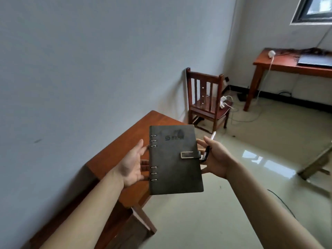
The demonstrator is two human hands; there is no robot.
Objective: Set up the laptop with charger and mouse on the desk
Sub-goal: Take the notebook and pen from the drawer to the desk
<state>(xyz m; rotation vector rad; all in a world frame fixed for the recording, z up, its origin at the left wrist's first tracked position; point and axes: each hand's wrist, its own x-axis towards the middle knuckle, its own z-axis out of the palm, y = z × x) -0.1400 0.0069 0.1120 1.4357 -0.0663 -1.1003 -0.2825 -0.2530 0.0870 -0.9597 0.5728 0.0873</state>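
Notebook point(175, 159) above wooden table point(122, 146) — left hand point(131, 166) fingers gripping spine, right hand point(215, 159) clamping edge plus pen point(206, 155); glossy floor point(233, 194).

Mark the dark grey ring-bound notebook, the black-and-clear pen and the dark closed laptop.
dark grey ring-bound notebook point(175, 164), head view, cover centre.
black-and-clear pen point(207, 152), head view, black barrel.
dark closed laptop point(316, 60), head view, lid.
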